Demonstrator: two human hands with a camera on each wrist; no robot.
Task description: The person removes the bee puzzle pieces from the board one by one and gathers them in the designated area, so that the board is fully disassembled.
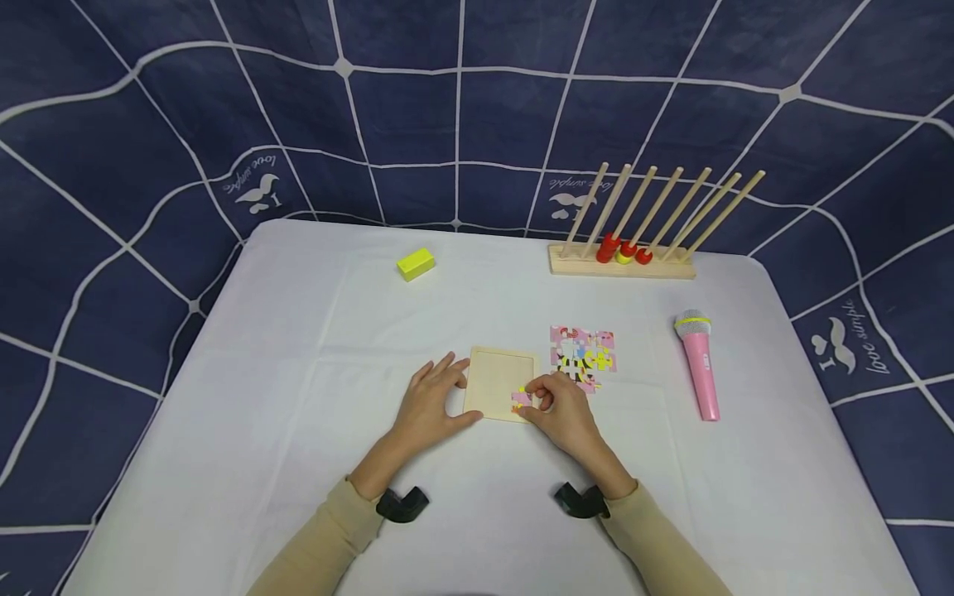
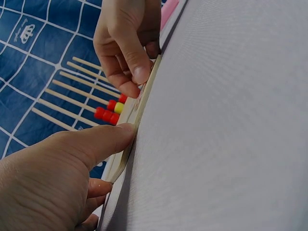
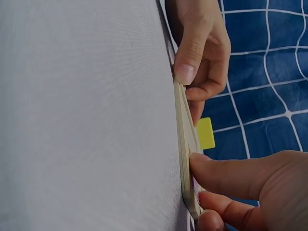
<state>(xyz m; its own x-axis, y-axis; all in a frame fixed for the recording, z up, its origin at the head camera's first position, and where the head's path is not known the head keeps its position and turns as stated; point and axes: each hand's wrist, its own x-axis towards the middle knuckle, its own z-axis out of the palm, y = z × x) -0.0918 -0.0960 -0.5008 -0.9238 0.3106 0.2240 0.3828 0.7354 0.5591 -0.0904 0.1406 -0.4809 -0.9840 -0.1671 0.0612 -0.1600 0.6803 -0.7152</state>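
Note:
A square wooden puzzle tray (image 1: 493, 374) lies on the white table in the head view. My left hand (image 1: 426, 407) holds its left side, the thumb near the lower corner and the fingers along the upper part of the edge. In the tray's lower right corner sits a small pink and yellow jigsaw piece (image 1: 519, 399). My right hand (image 1: 568, 416) pinches at this piece with thumb and index finger, partly covering it and the tray's right edge. Just beyond that hand lie several joined jigsaw pieces (image 1: 584, 348), partly hidden by its fingers.
At the back right stands a wooden bead rack (image 1: 566, 265) with upright sticks and red and yellow beads. A pink toy microphone (image 1: 701, 372) lies on the right. Toward the back left is a yellow block (image 1: 416, 264). Blue gridded cloth (image 1: 402, 116) hangs behind the table.

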